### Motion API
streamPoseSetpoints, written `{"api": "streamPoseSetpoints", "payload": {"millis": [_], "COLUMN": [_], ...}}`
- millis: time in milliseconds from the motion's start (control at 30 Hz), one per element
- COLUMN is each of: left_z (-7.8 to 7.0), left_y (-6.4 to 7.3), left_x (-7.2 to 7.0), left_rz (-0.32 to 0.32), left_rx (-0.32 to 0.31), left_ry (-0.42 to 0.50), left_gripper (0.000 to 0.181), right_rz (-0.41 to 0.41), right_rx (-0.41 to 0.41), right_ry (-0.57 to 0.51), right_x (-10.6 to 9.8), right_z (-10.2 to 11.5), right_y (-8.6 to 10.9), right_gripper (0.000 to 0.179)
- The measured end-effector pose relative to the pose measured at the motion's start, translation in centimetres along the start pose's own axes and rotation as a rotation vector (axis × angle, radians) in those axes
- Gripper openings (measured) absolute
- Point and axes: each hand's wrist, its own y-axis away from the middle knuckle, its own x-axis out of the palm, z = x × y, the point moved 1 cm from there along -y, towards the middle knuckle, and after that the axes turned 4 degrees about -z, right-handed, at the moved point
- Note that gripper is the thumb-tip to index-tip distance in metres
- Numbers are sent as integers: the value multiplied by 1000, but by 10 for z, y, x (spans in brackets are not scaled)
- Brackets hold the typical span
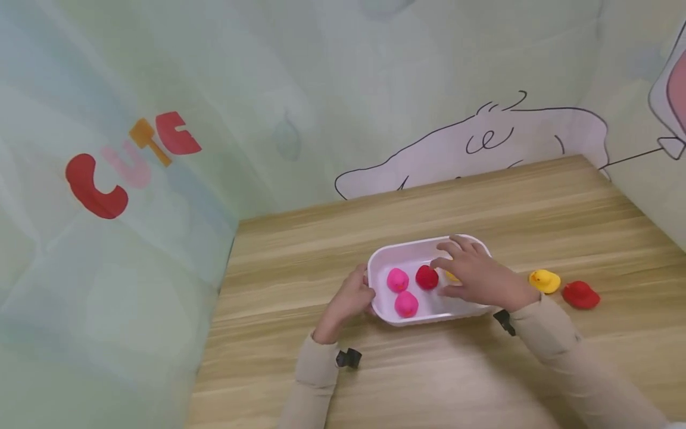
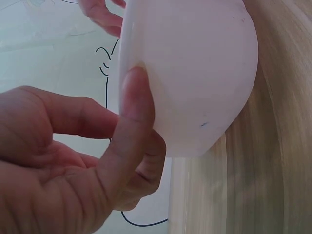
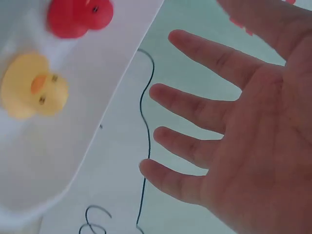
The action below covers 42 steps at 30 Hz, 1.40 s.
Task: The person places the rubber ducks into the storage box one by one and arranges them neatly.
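My left hand [image 1: 349, 296] grips the left end of a white plastic basin [image 1: 384, 255], thumb on its outer wall and fingers at the rim. Two pink rubber ducks [image 1: 398, 280] and a red rubber duck [image 1: 427, 277] sit inside it. A yellow rubber duck [image 3: 31, 85] lies toward the basin's right end, mostly hidden under my right hand [image 1: 474, 279] in the head view. That hand hovers over the basin, fingers spread and holding nothing. In the right wrist view its palm and fingertips are apart from the ducks.
Right of the basin, another yellow duck [image 1: 545, 280] and another red duck [image 1: 581, 295] lie on the wood-grain table [image 1: 300, 250]. A printed curtain [image 1: 300, 89] hangs behind the table and along its sides.
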Motion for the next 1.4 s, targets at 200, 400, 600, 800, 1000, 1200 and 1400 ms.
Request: {"api": "streamPoseSetpoints", "payload": {"millis": [200, 400, 600, 800, 1000, 1200, 1400], "left_z": [1, 4, 4, 2, 3, 3, 5], "left_y": [-1, -2, -2, -1, 1, -1, -2], "left_x": [1, 1, -1, -1, -1, -1, -1], "left_rz": [-6, -3, 2, -2, 7, 13, 11], "left_rx": [-14, -22, -27, -36, -31, -8, -21], "left_ry": [5, 8, 16, 26, 24, 24, 35], "left_gripper": [64, 64, 65, 67, 68, 67, 68], "right_rz": [6, -35, -46, -19, 10, -20, -72], "right_rx": [131, 208, 289, 353, 380, 335, 255], "right_ry": [-82, -76, -44, -18, -14, -2, -1], "right_x": [-12, -18, -18, -13, -5, -8, -23], "right_z": [-26, -58, -97, -129, -140, -137, -123], "right_y": [17, 39, 67, 91, 102, 102, 95], "right_gripper": [54, 55, 61, 51, 30, 23, 26]}}
